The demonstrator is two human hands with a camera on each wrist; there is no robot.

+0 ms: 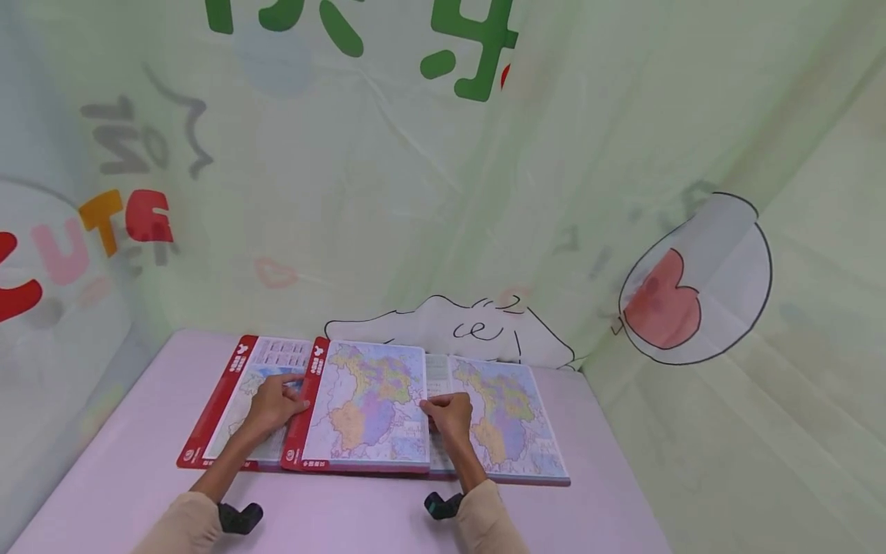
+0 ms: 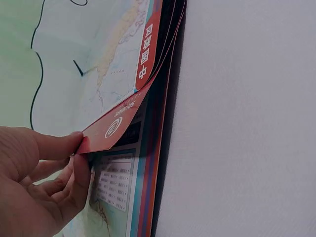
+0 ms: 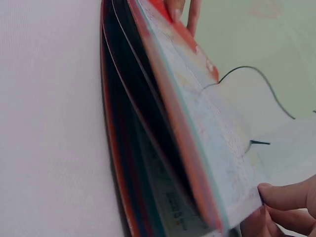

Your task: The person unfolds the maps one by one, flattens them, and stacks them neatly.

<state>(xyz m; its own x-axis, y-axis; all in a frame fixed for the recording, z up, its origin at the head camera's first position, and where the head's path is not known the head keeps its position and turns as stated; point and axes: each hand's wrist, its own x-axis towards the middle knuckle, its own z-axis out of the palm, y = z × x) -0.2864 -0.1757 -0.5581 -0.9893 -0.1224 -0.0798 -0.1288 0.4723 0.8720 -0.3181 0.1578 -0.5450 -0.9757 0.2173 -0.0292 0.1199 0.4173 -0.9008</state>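
Observation:
A map sheet (image 1: 374, 408) with a red left border is held raised over other maps. Its red left edge is pinched between the thumb and fingers of my left hand (image 1: 271, 403); the left wrist view shows that red edge (image 2: 111, 129) bent upward. On the opposite side, my right hand (image 1: 451, 415) pinches the sheet's right edge. Layered sheets (image 3: 143, 123) show gaps between them in the right wrist view. Beneath, a red-bordered map (image 1: 220, 404) shows at left and a coloured map (image 1: 508, 415) at right, both partly covered.
The maps lie on a pale pink-white tabletop (image 1: 346, 515). A pale curtain (image 1: 388, 192) with printed letters and drawings hangs behind the table and along its sides. Dark wrist-worn devices (image 1: 240, 518) sit at both cuffs.

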